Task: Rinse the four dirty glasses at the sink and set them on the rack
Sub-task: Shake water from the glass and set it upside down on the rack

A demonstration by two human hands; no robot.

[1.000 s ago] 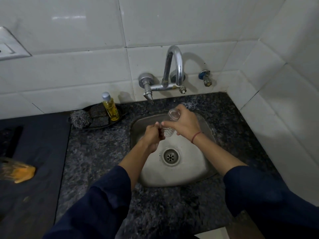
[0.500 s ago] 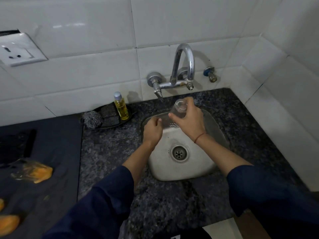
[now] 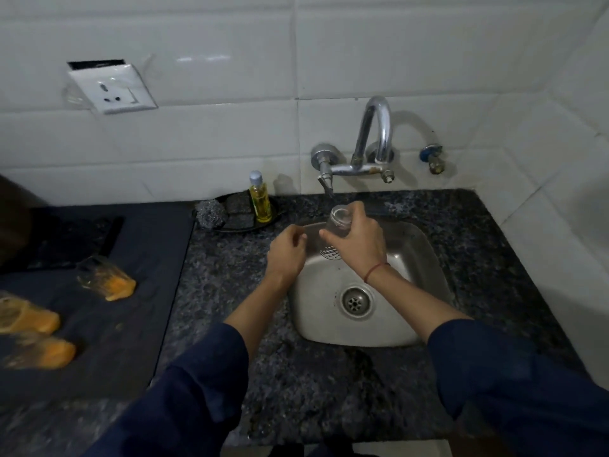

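Now: Left Hand Off the Glass, First of Four in Rinse

Currently we hold one glass (image 3: 339,219) in the right hand (image 3: 359,240) above the back left corner of the sink (image 3: 412,258), just below the spout (image 3: 326,186). Fingers and thumb are clamped around the glass wall. The glass is tilted, one round end up toward the spout; we cannot tell whether that end is the mouth or the base. No water stream shows.

Change over the last second: the left hand (image 3: 285,250) was touching the lower end of the glass. It is now just beside the glass and apart from it, over the left rim of the sink. Its fingers are loosely curled and hold nothing. The glass has also risen closer to the spout.

Meaning for the task: we judge the two-handed rub finished and the left hand free for the tap valve. The glass looks clear, so its rinse is probably near its end.

Three dirty glasses (image 3: 107,280) with orange residue lie on their sides on the dark mat (image 3: 131,324) toward the left edge of the counter (image 3: 230,258). The rack is not in view. We judge the task as early.
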